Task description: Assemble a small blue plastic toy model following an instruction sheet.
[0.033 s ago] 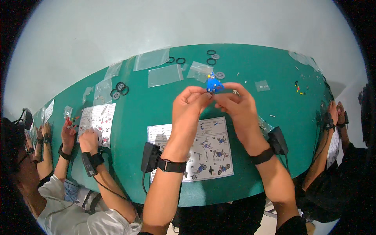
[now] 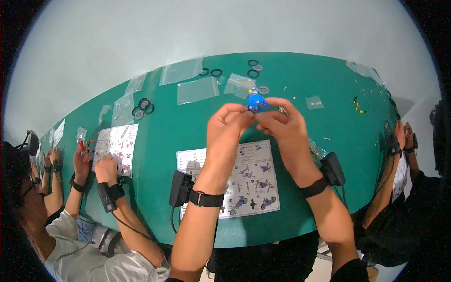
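A small blue toy model assembly (image 2: 256, 100) with a pointed top, metal screw heads and a bit of yellow is held up over the middle of the green table. My left hand (image 2: 229, 123) pinches its lower left side between thumb and fingers. From the other side, my right hand (image 2: 284, 121) is closed on it, the index finger against its right edge and the thumb near its base. Dark small parts show at the base, too small to name. Beneath my hands lies a printed instruction sheet (image 2: 253, 188) with pictures of blue motorcycle models, partly covered by my left forearm.
Behind my hands lie clear plastic bags (image 2: 198, 90), black rings (image 2: 253, 74) and grey wheels (image 2: 264, 90). A small bag (image 2: 314, 103), loose screws and coloured bits (image 2: 358, 106) lie to the right. At the left, a co-worker's hands (image 2: 106, 168) rest by another sheet (image 2: 117, 141); another person sits right.
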The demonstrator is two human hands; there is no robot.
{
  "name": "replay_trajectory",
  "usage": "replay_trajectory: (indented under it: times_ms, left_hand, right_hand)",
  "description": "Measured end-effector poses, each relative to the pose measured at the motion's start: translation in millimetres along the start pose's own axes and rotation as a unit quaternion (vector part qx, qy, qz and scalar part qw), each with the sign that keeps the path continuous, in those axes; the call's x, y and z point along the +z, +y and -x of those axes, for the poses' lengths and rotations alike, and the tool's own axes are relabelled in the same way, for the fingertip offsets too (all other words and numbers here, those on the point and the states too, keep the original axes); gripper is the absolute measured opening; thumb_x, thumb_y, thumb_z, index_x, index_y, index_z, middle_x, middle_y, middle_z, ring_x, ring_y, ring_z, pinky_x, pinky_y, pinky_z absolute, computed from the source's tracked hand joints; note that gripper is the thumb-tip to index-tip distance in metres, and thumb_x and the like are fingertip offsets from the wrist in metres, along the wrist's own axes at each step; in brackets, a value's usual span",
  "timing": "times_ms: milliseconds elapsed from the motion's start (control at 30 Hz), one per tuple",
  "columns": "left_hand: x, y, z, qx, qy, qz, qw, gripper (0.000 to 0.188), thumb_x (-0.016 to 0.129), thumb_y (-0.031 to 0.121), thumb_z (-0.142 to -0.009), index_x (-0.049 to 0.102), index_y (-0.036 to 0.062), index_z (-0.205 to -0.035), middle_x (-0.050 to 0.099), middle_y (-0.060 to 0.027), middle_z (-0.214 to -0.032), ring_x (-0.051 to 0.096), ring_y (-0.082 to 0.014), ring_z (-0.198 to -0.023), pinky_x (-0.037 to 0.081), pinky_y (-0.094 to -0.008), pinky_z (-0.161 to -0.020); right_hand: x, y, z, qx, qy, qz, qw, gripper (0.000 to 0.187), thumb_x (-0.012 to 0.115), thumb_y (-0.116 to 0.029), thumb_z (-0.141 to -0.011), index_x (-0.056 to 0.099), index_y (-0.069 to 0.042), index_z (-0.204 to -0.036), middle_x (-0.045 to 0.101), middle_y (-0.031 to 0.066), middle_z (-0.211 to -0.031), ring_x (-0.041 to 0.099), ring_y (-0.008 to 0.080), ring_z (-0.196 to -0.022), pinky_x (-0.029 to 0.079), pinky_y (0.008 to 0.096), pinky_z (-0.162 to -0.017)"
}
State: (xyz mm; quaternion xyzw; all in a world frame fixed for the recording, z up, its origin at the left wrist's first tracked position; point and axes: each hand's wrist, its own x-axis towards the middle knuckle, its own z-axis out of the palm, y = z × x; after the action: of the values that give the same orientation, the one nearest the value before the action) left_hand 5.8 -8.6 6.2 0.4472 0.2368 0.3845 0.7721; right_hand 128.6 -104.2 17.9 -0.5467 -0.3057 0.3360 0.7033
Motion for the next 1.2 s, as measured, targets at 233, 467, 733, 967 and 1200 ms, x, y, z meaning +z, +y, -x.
replay_trajectory:
  times_ms: [233, 467, 733, 967, 1200]
  left_hand:
    - [7.5, 0.7, 4.5, 0.013, 0.020, 0.013, 1.000, 0.008, 0.067, 0.001, -0.093, 0.065, 0.0029, -0.101, 0.071, -0.0034, -0.089, 0.066, -0.0097, -0.083, 0.049, -0.0214, -0.073]
    - [6.6, -4.9, 2.8, 0.034, 0.007, -0.093, 0.995, 0.011, 0.070, 0.003, -0.091, 0.066, 0.0030, -0.101, 0.074, -0.0040, -0.090, 0.067, -0.0099, -0.084, 0.048, -0.0225, -0.077]
    - [7.5, -5.8, 3.2, 0.038, 0.007, -0.121, 0.992, 0.010, 0.070, 0.000, -0.090, 0.068, 0.0006, -0.099, 0.074, -0.0054, -0.094, 0.068, -0.0095, -0.087, 0.051, -0.0225, -0.078]
    - [10.0, -4.7, 5.0, 0.058, 0.011, -0.145, 0.988, 0.007, 0.069, -0.003, -0.090, 0.068, -0.0001, -0.097, 0.074, -0.0066, -0.094, 0.071, -0.0107, -0.086, 0.053, -0.0226, -0.076]
    - [13.0, -6.4, 5.0, 0.075, 0.017, -0.178, 0.981, 0.006, 0.071, -0.002, -0.089, 0.069, 0.0006, -0.095, 0.074, -0.0055, -0.094, 0.071, -0.0103, -0.086, 0.053, -0.0226, -0.076]
  right_hand:
    - [1.1, 3.2, -0.8, -0.044, 0.006, 0.054, 0.998, 0.026, 0.077, -0.008, -0.090, 0.070, 0.003, -0.112, 0.076, 0.0089, -0.093, 0.072, 0.0137, -0.080, 0.056, 0.0258, -0.072]
    - [-0.3, 7.7, -1.6, -0.064, 0.026, 0.088, 0.994, 0.019, 0.077, -0.009, -0.090, 0.072, 0.004, -0.103, 0.076, 0.0093, -0.091, 0.073, 0.0138, -0.080, 0.057, 0.0257, -0.073]
    - [1.8, 6.7, -0.6, -0.069, 0.050, 0.092, 0.992, 0.017, 0.076, -0.008, -0.090, 0.073, 0.005, -0.100, 0.076, 0.0109, -0.089, 0.074, 0.0148, -0.080, 0.058, 0.0267, -0.074]
    - [2.2, 9.0, 0.2, 0.008, 0.055, 0.029, 0.998, 0.016, 0.075, -0.011, -0.091, 0.072, 0.000, -0.100, 0.075, 0.0082, -0.088, 0.073, 0.0135, -0.077, 0.053, 0.0254, -0.066]
    - [0.3, 12.8, 1.6, 0.093, 0.064, -0.126, 0.986, 0.017, 0.074, -0.013, -0.091, 0.068, -0.003, -0.103, 0.072, 0.0045, -0.092, 0.070, 0.0115, -0.080, 0.052, 0.0242, -0.068]
